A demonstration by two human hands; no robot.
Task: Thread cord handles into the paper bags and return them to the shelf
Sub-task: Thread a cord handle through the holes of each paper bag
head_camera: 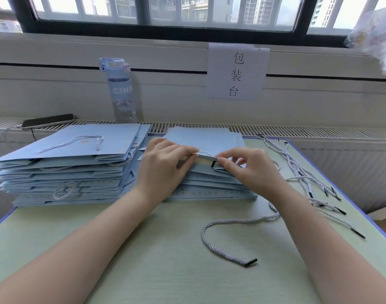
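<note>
Right hand (247, 170): fingertips pinched on black cord tip (213, 164) at top bag's (207, 139) rim. Left hand (163, 167): pinching same rim. Bag tops centre stack; threaded stack (67, 167) left; loose cords (301, 172) right; bottle (122, 91) behind.

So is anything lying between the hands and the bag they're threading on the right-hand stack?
Nothing visible does. The left hand and right hand are already on the top light-blue paper bag, with the black-tipped end of the white twisted cord at the bag's near edge.
</note>
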